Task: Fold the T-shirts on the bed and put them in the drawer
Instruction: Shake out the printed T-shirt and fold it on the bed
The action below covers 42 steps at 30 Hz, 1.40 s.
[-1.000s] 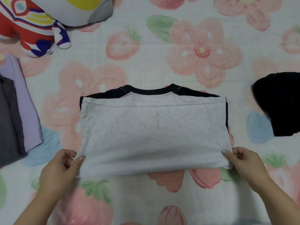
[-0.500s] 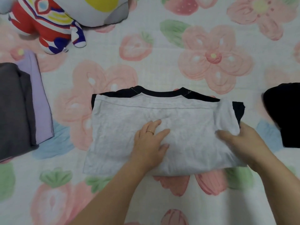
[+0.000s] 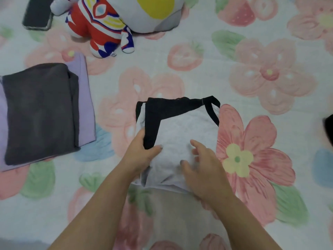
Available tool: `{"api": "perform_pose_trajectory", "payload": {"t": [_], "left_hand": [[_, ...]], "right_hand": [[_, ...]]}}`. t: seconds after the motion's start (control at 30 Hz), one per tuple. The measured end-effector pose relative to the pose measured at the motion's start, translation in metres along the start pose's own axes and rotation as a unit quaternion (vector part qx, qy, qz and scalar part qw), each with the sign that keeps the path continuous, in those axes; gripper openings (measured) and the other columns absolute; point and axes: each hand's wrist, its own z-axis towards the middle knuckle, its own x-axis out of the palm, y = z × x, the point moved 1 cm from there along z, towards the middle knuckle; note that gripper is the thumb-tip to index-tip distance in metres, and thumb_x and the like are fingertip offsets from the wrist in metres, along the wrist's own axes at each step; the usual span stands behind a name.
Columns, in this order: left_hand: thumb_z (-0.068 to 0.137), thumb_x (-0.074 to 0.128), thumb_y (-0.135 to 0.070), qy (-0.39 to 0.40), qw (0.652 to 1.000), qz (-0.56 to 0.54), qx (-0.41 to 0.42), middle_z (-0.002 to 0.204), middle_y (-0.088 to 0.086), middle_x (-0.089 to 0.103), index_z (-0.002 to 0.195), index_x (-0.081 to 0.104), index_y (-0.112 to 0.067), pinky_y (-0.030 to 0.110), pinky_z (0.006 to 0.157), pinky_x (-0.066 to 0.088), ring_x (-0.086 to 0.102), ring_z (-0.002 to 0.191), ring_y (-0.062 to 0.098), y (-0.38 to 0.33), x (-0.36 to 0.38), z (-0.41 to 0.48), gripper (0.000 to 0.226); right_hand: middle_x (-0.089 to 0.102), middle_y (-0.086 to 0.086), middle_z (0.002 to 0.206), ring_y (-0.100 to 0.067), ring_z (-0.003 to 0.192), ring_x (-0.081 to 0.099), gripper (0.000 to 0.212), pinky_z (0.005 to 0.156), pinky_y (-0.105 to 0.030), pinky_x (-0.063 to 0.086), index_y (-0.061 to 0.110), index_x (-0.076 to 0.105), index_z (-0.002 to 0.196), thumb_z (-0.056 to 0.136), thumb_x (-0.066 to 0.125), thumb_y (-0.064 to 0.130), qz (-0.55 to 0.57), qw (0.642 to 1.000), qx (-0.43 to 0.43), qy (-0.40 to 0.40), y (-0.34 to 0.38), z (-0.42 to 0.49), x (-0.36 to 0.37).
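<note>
A grey T-shirt with black sleeves and collar [image 3: 182,130] lies folded into a narrow packet in the middle of the flowered bed sheet [image 3: 270,78]. My left hand [image 3: 142,152] grips its left edge, thumb on top over the black sleeve. Spread over the grey cloth near the front, my right hand [image 3: 200,163] has its fingers loosely bent and pinches nothing. At the left lies a folded dark grey T-shirt [image 3: 37,112] on top of a folded lilac T-shirt [image 3: 84,98]. The edge of a black garment [image 3: 328,130] shows at the far right.
A red, white and blue plush toy [image 3: 100,27] leans on a grey and yellow cushion [image 3: 153,13] at the back. A dark phone [image 3: 37,13] lies at the back left. No drawer is in view.
The right half of the grey T-shirt has been folded over to the left, halving its width. My left hand moved from pressing its middle to gripping the left edge. The view shifted right and nearer.
</note>
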Motion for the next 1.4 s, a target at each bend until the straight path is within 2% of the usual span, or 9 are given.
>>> {"api": "perform_pose_trajectory", "payload": {"t": [0.2, 0.37, 0.53, 0.67, 0.83, 1.03, 1.13, 1.27, 1.4], "left_hand": [[0.085, 0.062, -0.013, -0.112, 0.980, 0.149, 0.071, 0.121, -0.011, 0.059, 0.137, 0.035, -0.036, 0.030, 0.085, 0.048, 0.058, 0.104, 0.012, -0.004, -0.023, -0.013, 0.063], [0.076, 0.074, -0.029, -0.109, 0.965, 0.238, -0.031, 0.138, 0.001, 0.043, 0.144, -0.005, -0.043, 0.025, 0.073, 0.041, 0.060, 0.095, 0.023, 0.020, -0.031, -0.035, 0.105], [0.079, 0.069, -0.005, -0.175, 0.972, 0.155, -0.006, 0.067, 0.007, 0.050, 0.097, 0.037, -0.054, 0.017, 0.044, 0.040, 0.047, 0.048, 0.012, 0.045, -0.038, -0.064, 0.062], [0.086, 0.061, -0.006, -0.294, 0.944, 0.149, -0.006, 0.071, 0.004, 0.055, 0.075, 0.048, -0.026, 0.013, 0.048, 0.041, 0.055, 0.062, 0.022, 0.051, -0.037, -0.063, 0.026], [0.075, 0.072, -0.033, -0.291, 0.921, 0.258, -0.011, 0.084, -0.004, 0.045, 0.066, 0.060, -0.026, 0.015, 0.061, 0.033, 0.049, 0.073, 0.013, 0.051, -0.026, -0.073, 0.016], [0.086, 0.060, -0.008, -0.332, 0.924, 0.176, -0.069, 0.072, 0.014, 0.061, 0.063, 0.059, -0.009, 0.031, 0.060, 0.039, 0.056, 0.072, 0.028, 0.055, -0.029, -0.070, 0.023], [0.090, 0.051, -0.014, -0.395, 0.864, 0.308, 0.051, 0.092, 0.026, 0.061, 0.083, 0.061, 0.002, 0.030, 0.078, 0.033, 0.054, 0.091, 0.038, 0.033, -0.037, -0.065, 0.020], [0.092, 0.033, -0.040, -0.185, 0.820, 0.476, 0.258, 0.139, 0.015, 0.046, 0.132, 0.047, -0.010, 0.043, 0.106, 0.023, 0.036, 0.131, 0.035, 0.012, 0.023, -0.036, 0.052], [0.089, 0.019, -0.060, -0.112, 0.761, 0.616, 0.173, 0.154, 0.004, -0.005, 0.144, 0.003, -0.030, 0.048, 0.115, 0.003, 0.005, 0.144, 0.029, 0.028, 0.014, 0.014, 0.064]], "right_hand": [[0.046, -0.006, 0.130, -0.021, 0.117, 0.045, 0.050, 0.096, -0.029, 0.033, 0.019, 0.045, 0.133, 0.086, 0.058, 0.023, -0.034, 0.991, 0.008, -0.127, -0.020, 0.008, -0.009], [0.032, -0.008, 0.139, -0.021, 0.126, 0.032, 0.070, 0.099, -0.027, 0.027, 0.020, 0.026, 0.143, 0.084, 0.061, 0.028, 0.025, 0.994, 0.062, -0.090, -0.022, 0.013, 0.011], [0.050, 0.002, 0.122, -0.019, 0.103, 0.053, 0.070, 0.085, -0.032, 0.043, 0.019, 0.030, 0.131, 0.077, 0.070, 0.037, 0.137, 0.977, 0.153, -0.054, -0.052, -0.008, 0.024], [0.066, -0.008, 0.091, -0.025, 0.082, 0.063, 0.025, 0.072, -0.039, 0.051, 0.010, 0.057, 0.095, 0.081, 0.069, 0.028, 0.184, 0.965, 0.185, -0.009, -0.071, -0.019, 0.034], [0.065, -0.009, 0.075, -0.019, 0.064, 0.062, 0.018, 0.060, -0.034, 0.052, 0.010, 0.061, 0.082, 0.081, 0.069, 0.027, 0.212, 0.964, 0.161, 0.007, -0.076, -0.021, 0.032], [0.063, -0.008, 0.065, -0.032, 0.073, 0.065, 0.028, 0.071, -0.041, 0.050, 0.000, 0.059, 0.078, 0.086, 0.062, 0.027, 0.148, 0.975, 0.167, 0.009, -0.079, -0.026, 0.030], [0.060, -0.008, 0.080, -0.031, 0.081, 0.058, 0.022, 0.073, -0.038, 0.044, 0.006, 0.057, 0.085, 0.081, 0.066, 0.026, 0.047, 0.988, 0.137, -0.059, -0.073, -0.024, 0.026], [0.049, -0.021, 0.130, -0.036, 0.120, 0.046, 0.050, 0.096, -0.042, 0.038, 0.005, 0.052, 0.125, 0.083, 0.051, 0.031, -0.083, 0.956, -0.083, -0.268, -0.035, 0.007, 0.021], [-0.007, -0.003, 0.157, -0.032, 0.144, -0.005, 0.061, 0.115, -0.047, -0.001, 0.030, 0.003, 0.147, 0.096, 0.036, 0.041, -0.249, 0.956, -0.116, -0.101, -0.034, 0.059, 0.029]]}}
